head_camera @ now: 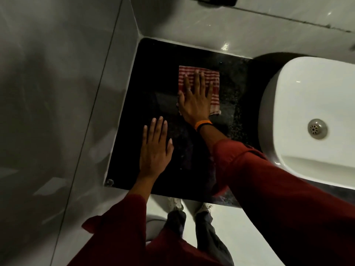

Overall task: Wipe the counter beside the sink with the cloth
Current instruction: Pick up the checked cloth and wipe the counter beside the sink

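The right hand (194, 101) pressed flat on the striped cloth (213, 81), fingers (197, 81) spread. The left hand (155, 148) lay flat on the dark bench (151, 77), its fingers spread too.

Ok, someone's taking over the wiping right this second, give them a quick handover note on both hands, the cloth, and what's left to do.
Right hand: flat, fingers spread, pressing the red-and-white striped cloth onto the black counter, toward the back and nearer the sink.
Left hand: flat on the counter's near left part, holding nothing.
Done: cannot tell how much is wiped; the stone is dark and glossy.
Left: probably sweep the cloth over the left side, the front edge and the strip by the sink.
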